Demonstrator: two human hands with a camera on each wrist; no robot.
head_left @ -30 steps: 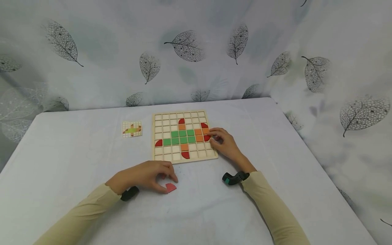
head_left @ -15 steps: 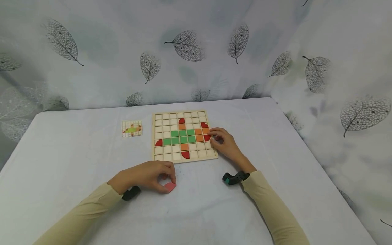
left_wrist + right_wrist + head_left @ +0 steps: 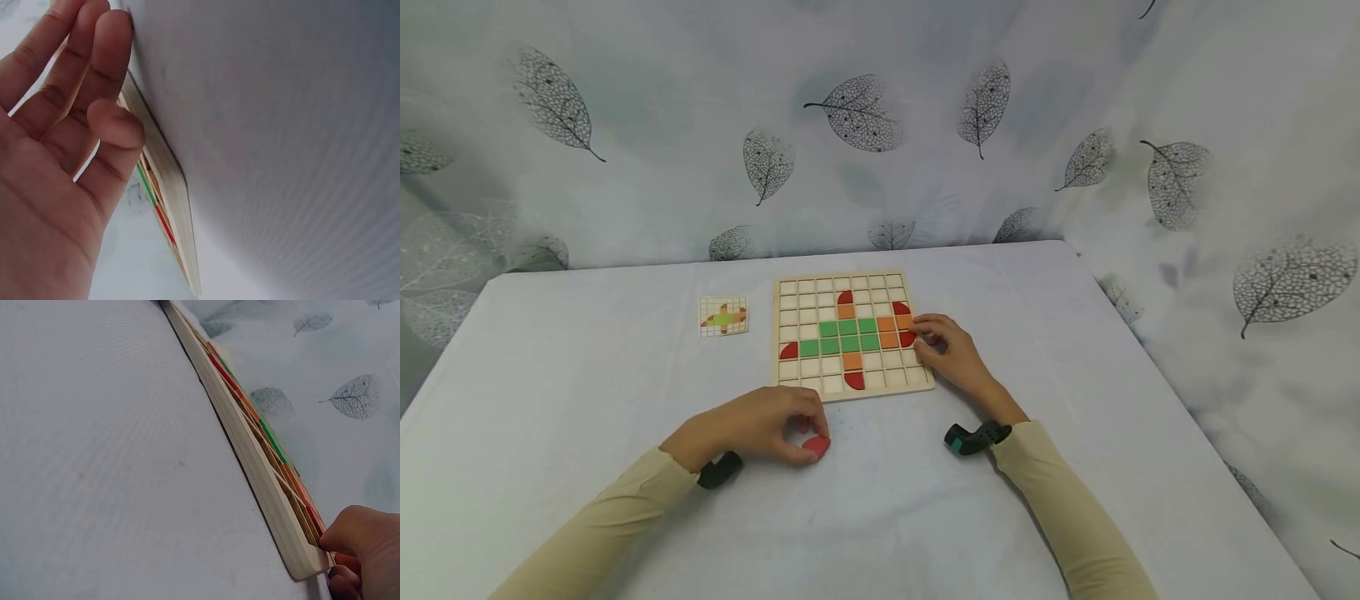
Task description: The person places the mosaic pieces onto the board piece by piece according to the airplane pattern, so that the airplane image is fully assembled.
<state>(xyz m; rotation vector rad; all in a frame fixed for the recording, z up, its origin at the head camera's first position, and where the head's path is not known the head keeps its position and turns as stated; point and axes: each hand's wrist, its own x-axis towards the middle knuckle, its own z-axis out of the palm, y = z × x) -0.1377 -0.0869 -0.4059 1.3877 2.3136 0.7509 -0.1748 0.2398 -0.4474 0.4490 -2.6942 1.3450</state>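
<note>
My left hand [image 3: 767,423] pinches a red quarter-circle tile [image 3: 816,447] between thumb and fingers, just in front of the wooden grid board [image 3: 797,389]. The tile does not show in the left wrist view, where the curled fingers [image 3: 112,47] and thumb appear beside the board's edge. At the board's right side, my right hand [image 3: 951,350] grips its edge. In the right wrist view, the thumb [image 3: 350,531] lies over the edge and fingers curl below it. Green squares [image 3: 848,342], orange squares [image 3: 852,361] and red quarter-circles [image 3: 853,380] sit in the grid cells.
A small pattern card [image 3: 723,317] with a coloured figure on a grid lies left of the board. White cloth covers the table [image 3: 880,517]. Behind it hangs a leaf-printed curtain [image 3: 917,108].
My left fingers have closed around the red tile that lay on the cloth and moved it slightly toward the board. My right hand and the board have stayed in place.
</note>
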